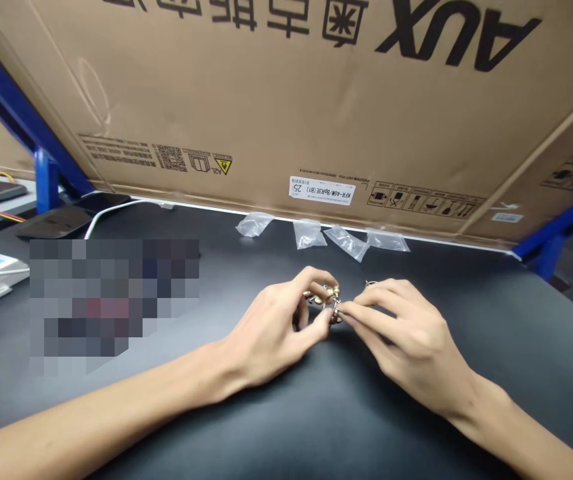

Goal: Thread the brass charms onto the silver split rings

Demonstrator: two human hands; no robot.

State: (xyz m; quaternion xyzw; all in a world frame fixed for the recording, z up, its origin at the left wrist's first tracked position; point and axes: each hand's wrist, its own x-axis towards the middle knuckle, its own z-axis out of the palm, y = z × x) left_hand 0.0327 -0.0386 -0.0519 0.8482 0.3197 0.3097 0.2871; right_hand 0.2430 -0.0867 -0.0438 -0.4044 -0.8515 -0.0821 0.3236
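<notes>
Between my two hands is a small metal piece point(335, 292), gold and silver in colour, with ring-like parts; its exact kind I cannot make out. My left hand point(279, 323) grips it, thumb below and fingers curled around it from above. From the other side, my right hand point(411, 333) pinches its right edge with thumb and fingertips. A thin metal ring point(370, 284) shows just behind the right hand's fingers, partly hidden. Both hands are just above the black tabletop point(291, 427), and fingers cover much of the metal piece.
Several clear plastic bags point(310, 234) lie along the table's back edge. Behind them stands a large cardboard box point(246, 113) between blue metal posts point(46, 180). A white cable point(111, 208) and a dark flat device point(54, 221) are at left. A pixelated patch hides part of the left tabletop.
</notes>
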